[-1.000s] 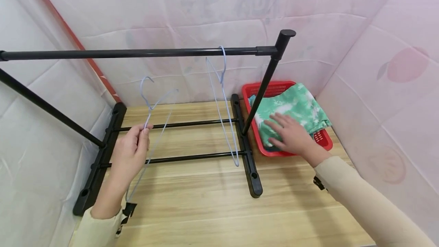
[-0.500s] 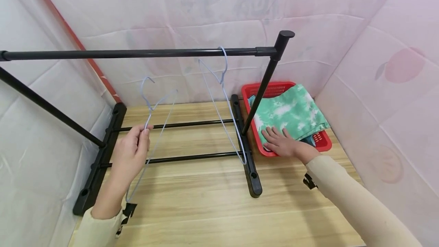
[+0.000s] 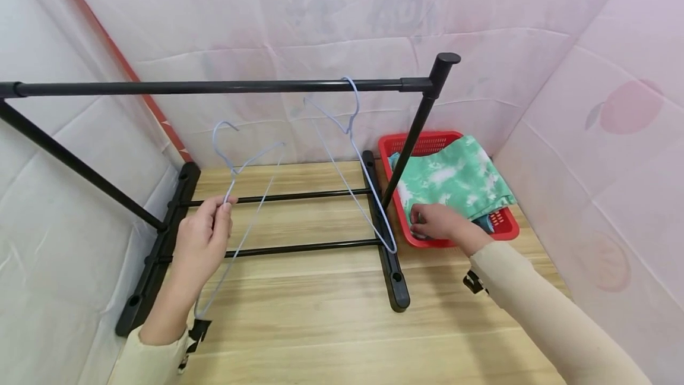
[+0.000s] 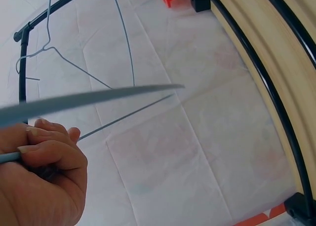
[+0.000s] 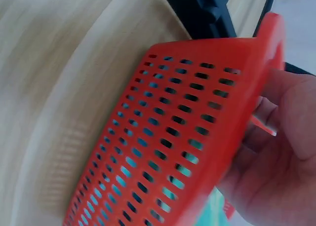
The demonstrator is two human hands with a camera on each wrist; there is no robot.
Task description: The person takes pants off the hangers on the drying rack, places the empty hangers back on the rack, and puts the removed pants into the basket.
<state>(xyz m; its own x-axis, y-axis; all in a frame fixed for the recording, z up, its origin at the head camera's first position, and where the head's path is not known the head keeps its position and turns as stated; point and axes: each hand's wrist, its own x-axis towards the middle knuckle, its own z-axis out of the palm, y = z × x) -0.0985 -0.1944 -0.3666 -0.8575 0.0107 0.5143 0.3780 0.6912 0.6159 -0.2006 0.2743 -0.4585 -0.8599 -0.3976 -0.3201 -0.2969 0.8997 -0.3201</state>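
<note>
My left hand point(image 3: 205, 230) pinches a light-blue wire clothes hanger point(image 3: 235, 165), its hook pointing up. In the left wrist view the fingers point(image 4: 54, 154) are curled round the wire. Over the near left corner of a red plastic basket point(image 3: 510, 230) is my right hand point(image 3: 440, 221), fingers bent down at the edge of a folded green-and-white tie-dye cloth point(image 3: 454, 171). In the right wrist view that hand point(image 5: 281, 142) lies just inside the rim of the perforated basket wall point(image 5: 163, 122). I cannot tell whether the fingertips grip the cloth.
A black garment rack point(image 3: 240, 87) stands on the wooden table point(image 3: 310, 319). A second blue hanger point(image 3: 350, 126) hangs on its bar near the right post point(image 3: 417, 123). Darker blue cloth point(image 3: 485, 223) shows under the green one. Pale sheeting walls enclose the table.
My right hand has moved from over the cloth to its near edge, and its spread fingers have curled. The hanging hanger has turned slightly. The left hand stays in place with its hanger.
</note>
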